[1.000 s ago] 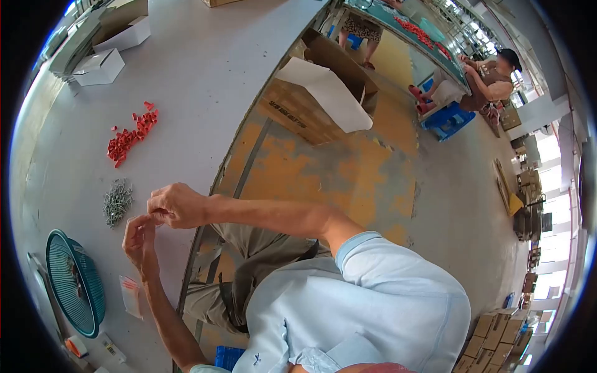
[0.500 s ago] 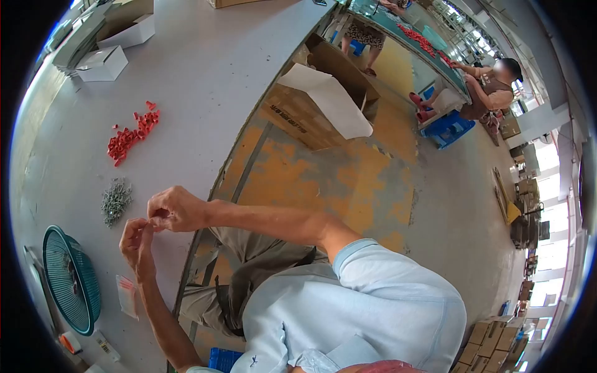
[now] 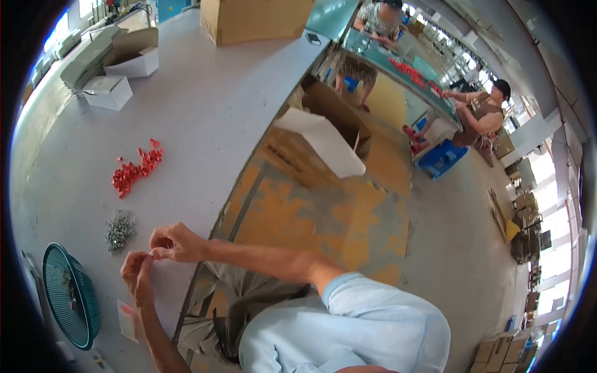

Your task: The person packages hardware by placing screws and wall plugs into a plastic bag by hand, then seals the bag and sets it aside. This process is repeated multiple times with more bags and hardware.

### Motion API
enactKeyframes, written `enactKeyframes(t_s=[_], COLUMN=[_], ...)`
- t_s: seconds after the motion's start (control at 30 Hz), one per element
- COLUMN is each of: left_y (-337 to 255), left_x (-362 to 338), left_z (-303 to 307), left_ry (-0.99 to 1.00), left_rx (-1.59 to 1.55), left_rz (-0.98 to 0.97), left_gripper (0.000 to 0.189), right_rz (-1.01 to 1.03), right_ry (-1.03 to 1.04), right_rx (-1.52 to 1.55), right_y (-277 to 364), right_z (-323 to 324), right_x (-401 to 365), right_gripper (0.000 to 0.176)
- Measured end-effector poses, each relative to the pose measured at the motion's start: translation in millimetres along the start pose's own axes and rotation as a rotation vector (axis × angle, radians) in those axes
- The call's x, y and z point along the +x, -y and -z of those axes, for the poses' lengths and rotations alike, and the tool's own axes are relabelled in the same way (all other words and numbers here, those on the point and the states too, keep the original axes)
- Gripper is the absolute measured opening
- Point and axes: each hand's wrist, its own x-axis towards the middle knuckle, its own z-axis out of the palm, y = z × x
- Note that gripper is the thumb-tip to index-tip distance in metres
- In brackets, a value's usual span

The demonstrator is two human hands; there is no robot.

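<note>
My left hand and my right hand meet fingertip to fingertip over the table near its edge. Both are closed in a pinch, and whatever sits between the fingers is too small to make out. Just beyond them lies a small heap of grey metal screws or similar fasteners. Farther up the table is a loose pile of small red pieces. A clear plastic bag with red at its top rests beside my left forearm.
A green plastic basket stands tilted at the left. White boxes and a large carton are at the far side. An open carton sits on the floor past the table edge. Two people work at a green table.
My view has tipped upward, so the table things and my hands appear lower and more of the background shows. My hands stay pinched together.
</note>
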Motion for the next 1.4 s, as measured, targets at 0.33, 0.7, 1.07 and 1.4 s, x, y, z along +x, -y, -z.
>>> enactKeyframes(t_s=[0.33,0.7,1.07,1.4], left_y=[4,-17,1,5], left_x=[-8,-9,-9,-22], left_z=[-21,-18,-19,-27], left_ry=[-0.003,0.025,-0.105,-0.108], left_rx=[-0.023,-0.051,-0.088,0.426], left_rz=[-0.005,-0.025,-0.091,-0.571], left_gripper=[0.006,0.007,0.014,0.016], right_rz=[0.082,-0.027,-0.154,-0.051], right_ry=[-0.025,0.141,0.187,0.282], right_rx=[0.074,0.022,0.178,0.226], right_y=[-19,-11,-24,80], right_z=[2,2,10,-82], right_x=[-9,-1,2,117], right_gripper=[0.008,0.004,0.006,0.011])
